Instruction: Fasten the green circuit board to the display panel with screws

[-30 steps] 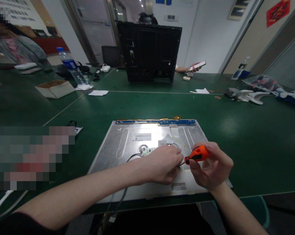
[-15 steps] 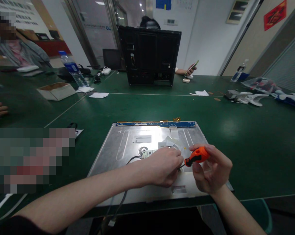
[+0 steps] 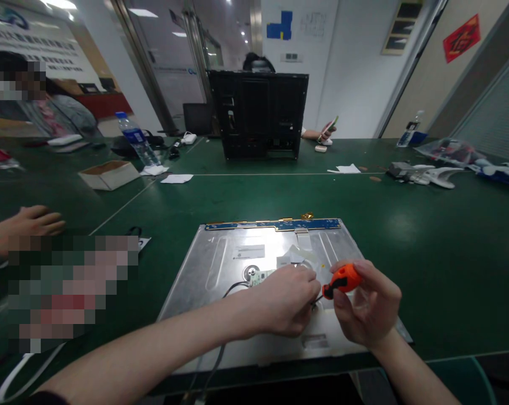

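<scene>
A silver metal display panel (image 3: 220, 264) lies back-side up on the green table, with a blue circuit strip (image 3: 275, 225) along its far edge. My right hand (image 3: 370, 309) grips an orange-handled screwdriver (image 3: 342, 279), its tip pointing down-left at the panel. My left hand (image 3: 285, 301) rests on the panel beside the tip, fingers pinched together; what they pinch is hidden. A small white circuit board (image 3: 260, 276) and a black cable (image 3: 231, 288) lie just left of that hand.
A black monitor housing (image 3: 258, 115) stands upright at mid table. A cardboard box (image 3: 108, 174), a water bottle (image 3: 136, 143) and papers sit far left. White plastic parts (image 3: 431, 174) lie far right. Another person's hand (image 3: 26, 225) rests at the left; someone behind the housing holds a phone (image 3: 328, 128).
The view has tilted upward a little. Another person's hand has come into view at the left edge. My right hand has shifted slightly on the screwdriver; my left hand stays on the panel.
</scene>
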`<state>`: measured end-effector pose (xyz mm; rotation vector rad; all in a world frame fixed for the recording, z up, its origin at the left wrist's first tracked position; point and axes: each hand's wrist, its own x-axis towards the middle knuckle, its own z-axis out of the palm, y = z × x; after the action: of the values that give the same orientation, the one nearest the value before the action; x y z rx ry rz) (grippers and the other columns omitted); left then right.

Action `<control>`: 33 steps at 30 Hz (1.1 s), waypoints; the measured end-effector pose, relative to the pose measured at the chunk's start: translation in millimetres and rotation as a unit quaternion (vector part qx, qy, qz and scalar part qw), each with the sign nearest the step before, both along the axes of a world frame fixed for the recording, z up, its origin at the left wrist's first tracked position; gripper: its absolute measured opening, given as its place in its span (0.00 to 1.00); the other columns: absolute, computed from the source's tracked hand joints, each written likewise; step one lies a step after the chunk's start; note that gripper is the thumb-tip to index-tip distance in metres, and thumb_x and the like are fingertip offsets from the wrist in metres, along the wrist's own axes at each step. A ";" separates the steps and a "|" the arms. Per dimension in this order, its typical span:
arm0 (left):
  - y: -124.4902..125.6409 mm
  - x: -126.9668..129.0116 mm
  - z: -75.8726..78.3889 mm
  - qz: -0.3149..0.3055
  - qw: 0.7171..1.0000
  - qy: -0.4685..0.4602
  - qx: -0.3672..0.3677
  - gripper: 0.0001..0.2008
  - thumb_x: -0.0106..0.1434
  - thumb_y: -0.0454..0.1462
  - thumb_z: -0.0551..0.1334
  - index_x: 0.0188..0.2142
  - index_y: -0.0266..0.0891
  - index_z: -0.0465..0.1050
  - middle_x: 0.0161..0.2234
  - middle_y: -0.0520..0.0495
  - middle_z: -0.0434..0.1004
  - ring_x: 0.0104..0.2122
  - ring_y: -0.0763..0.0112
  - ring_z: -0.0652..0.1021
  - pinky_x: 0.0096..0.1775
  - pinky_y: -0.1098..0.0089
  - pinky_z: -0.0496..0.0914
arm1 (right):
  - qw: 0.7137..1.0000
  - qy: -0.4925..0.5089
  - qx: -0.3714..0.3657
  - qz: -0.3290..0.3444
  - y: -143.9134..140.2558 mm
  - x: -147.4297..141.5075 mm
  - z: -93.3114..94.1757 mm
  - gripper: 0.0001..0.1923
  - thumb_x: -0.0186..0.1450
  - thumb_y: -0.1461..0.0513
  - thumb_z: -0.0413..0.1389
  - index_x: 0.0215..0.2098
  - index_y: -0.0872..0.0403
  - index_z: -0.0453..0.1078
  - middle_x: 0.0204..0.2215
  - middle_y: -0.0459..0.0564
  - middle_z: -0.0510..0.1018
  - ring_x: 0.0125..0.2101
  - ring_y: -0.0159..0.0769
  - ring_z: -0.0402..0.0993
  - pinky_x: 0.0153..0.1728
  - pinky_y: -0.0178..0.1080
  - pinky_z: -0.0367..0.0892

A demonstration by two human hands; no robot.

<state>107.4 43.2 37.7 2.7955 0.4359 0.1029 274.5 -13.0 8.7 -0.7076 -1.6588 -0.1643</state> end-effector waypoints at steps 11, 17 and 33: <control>0.8 -1.3 -2.2 0.000 1.000 -0.001 0.000 0.08 0.57 0.30 0.61 0.38 0.36 0.72 0.37 0.42 0.76 0.36 0.61 0.77 0.38 0.64 0.73 | 1.000 -0.009 0.008 -0.017 1.7 -0.4 3.9 0.35 0.63 0.70 0.54 0.66 0.50 0.53 0.36 0.49 0.71 0.29 0.33 0.70 0.24 0.35 0.71; 0.9 -1.8 1.5 0.000 1.000 0.005 -0.009 0.12 0.56 0.30 0.62 0.41 0.36 0.73 0.38 0.42 0.76 0.36 0.62 0.77 0.38 0.65 0.73 | 0.999 -0.012 -0.004 -0.045 2.2 -0.6 -0.5 0.31 0.63 0.68 0.55 0.64 0.50 0.56 0.36 0.49 0.72 0.28 0.33 0.69 0.23 0.34 0.70; -4.1 -6.4 7.3 0.045 0.998 0.027 -0.039 0.09 0.60 0.31 0.62 0.41 0.38 0.72 0.41 0.42 0.76 0.40 0.60 0.77 0.43 0.65 0.73 | 1.000 -0.011 -0.006 -0.022 6.2 -3.2 -0.1 0.31 0.64 0.68 0.54 0.64 0.51 0.55 0.35 0.49 0.76 0.24 0.31 0.69 0.18 0.31 0.68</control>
<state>101.0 39.1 44.9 2.7080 0.5676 0.0298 271.3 -6.8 8.6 -0.7542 -1.6670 -0.1948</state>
